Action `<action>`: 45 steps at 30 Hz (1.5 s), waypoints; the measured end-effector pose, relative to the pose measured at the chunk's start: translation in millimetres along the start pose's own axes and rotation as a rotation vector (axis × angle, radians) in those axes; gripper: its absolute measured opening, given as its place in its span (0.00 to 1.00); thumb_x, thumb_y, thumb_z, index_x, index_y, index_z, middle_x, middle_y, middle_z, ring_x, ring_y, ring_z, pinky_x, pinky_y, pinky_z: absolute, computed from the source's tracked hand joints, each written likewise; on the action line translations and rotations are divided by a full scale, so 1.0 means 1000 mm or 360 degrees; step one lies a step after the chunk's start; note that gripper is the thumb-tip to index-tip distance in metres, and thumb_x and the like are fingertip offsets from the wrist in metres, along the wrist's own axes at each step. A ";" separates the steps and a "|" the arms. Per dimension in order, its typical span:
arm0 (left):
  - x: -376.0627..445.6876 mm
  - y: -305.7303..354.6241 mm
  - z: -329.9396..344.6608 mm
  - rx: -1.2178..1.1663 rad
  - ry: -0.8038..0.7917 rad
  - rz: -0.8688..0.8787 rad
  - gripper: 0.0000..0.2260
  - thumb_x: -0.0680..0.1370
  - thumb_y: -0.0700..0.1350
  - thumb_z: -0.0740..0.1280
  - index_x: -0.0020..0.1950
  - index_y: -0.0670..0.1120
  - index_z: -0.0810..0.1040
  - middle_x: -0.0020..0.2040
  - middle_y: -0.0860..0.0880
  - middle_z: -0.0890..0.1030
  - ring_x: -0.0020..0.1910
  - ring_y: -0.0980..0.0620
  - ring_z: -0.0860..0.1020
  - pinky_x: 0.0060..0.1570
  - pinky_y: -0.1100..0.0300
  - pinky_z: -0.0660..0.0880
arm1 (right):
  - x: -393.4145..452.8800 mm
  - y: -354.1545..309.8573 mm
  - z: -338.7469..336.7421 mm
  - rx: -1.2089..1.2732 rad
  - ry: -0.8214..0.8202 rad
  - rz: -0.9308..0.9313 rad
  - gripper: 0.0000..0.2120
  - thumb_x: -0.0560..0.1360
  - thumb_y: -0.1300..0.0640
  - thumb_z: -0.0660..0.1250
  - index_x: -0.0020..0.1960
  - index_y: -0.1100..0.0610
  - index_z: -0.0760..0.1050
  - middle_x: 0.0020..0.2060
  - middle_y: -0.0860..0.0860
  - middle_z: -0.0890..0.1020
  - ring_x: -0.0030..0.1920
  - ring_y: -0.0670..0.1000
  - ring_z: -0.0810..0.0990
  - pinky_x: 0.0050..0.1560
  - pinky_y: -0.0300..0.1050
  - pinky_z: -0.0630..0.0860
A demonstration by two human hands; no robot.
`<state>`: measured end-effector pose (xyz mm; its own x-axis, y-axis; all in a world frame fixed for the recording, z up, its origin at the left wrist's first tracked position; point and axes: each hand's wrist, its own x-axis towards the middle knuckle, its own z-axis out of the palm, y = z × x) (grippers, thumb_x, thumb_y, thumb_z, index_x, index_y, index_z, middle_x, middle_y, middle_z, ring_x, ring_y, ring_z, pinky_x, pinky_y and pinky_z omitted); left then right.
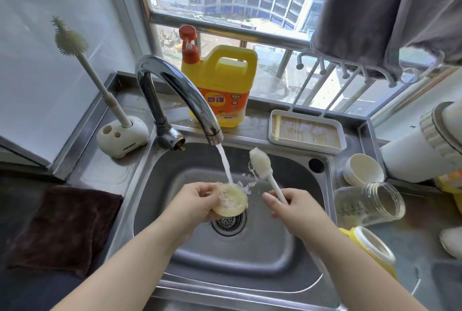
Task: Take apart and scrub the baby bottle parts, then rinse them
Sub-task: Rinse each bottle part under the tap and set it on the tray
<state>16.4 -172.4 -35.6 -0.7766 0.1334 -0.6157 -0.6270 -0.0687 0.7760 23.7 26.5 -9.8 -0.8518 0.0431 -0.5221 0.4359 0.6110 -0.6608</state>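
Observation:
Over the steel sink point(275, 260), my left hand point(197, 202) grips a pale yellow bottle collar with its clear nipple point(231, 202) under the water stream falling from the tap point(190, 100). Water splashes off it. My right hand point(290, 207) pinches the white handle of a small sponge brush point(261, 160), whose head points up and away, right of the stream. The clear glass bottle body point(370, 204) lies on its side on the counter to the right. A white cap point(363, 169) stands behind it.
A yellow detergent jug point(222, 85) stands on the ledge behind the tap. A long bottle brush point(72, 43) stands in a white holder point(122, 135) at left. There is a white tray point(307, 130) behind the sink, a dark cloth point(67, 225) left, and a yellow-rimmed jar point(372, 248) right.

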 end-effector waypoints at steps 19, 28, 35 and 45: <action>-0.008 -0.017 -0.017 0.0682 0.0024 0.0772 0.04 0.76 0.42 0.69 0.45 0.42 0.79 0.37 0.52 0.80 0.38 0.56 0.76 0.41 0.64 0.71 | 0.006 -0.018 0.030 0.0382 -0.0158 0.0092 0.12 0.80 0.46 0.56 0.47 0.48 0.77 0.25 0.48 0.76 0.22 0.43 0.67 0.24 0.37 0.64; -0.003 -0.010 -0.018 -0.0061 -0.0017 0.0441 0.06 0.76 0.36 0.66 0.52 0.39 0.78 0.43 0.47 0.83 0.43 0.55 0.81 0.45 0.65 0.77 | -0.011 0.021 0.000 -0.0376 0.0078 -0.0694 0.14 0.78 0.50 0.61 0.56 0.32 0.75 0.36 0.45 0.77 0.41 0.45 0.76 0.43 0.41 0.73; 0.001 -0.008 -0.020 0.0148 -0.0053 0.0523 0.03 0.74 0.32 0.68 0.45 0.39 0.77 0.36 0.51 0.80 0.37 0.59 0.77 0.39 0.70 0.73 | -0.006 0.006 0.004 -0.0614 0.0266 -0.0776 0.13 0.78 0.47 0.61 0.60 0.38 0.75 0.35 0.42 0.73 0.41 0.44 0.75 0.40 0.47 0.75; 0.004 -0.003 -0.018 0.0254 -0.0070 0.0613 0.03 0.74 0.33 0.68 0.42 0.39 0.76 0.30 0.55 0.78 0.32 0.61 0.74 0.37 0.71 0.70 | -0.001 0.000 0.000 -0.0451 0.0235 -0.0697 0.12 0.77 0.48 0.62 0.59 0.43 0.78 0.33 0.40 0.74 0.36 0.40 0.72 0.40 0.40 0.70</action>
<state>13.9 -189.0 -42.6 -0.9469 0.1703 -0.2728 -0.2713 0.0321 0.9619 24.7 26.9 -9.3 -0.9768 -0.1652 -0.1360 -0.0468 0.7850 -0.6177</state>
